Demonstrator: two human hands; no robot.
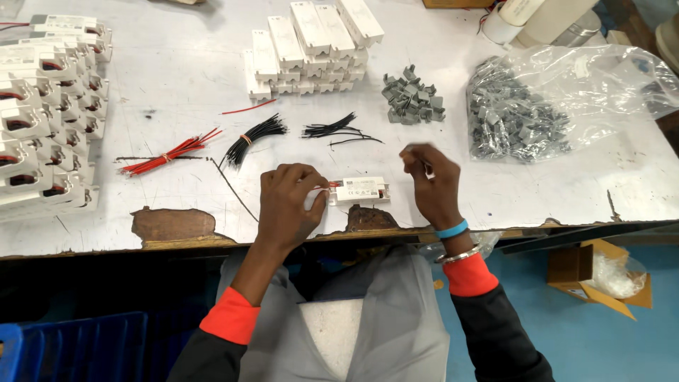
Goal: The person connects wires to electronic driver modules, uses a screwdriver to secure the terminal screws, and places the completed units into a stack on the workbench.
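Left fingers (311,201) pinch the little white box's (361,190) nine o'clock end on the desk (177,92); right fingers (417,161) look curled, hold unclear.

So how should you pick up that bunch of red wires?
Probably pinch the red wire bundle at its middle, where a band ties the strands together, coming straight down from above. It lies flat on the white table with its ends fanning out, so gripping an end might catch only a few wires.

A clear plastic bag (566,92) of grey parts lies far right; an open brown carton (601,272) sits below the table edge.
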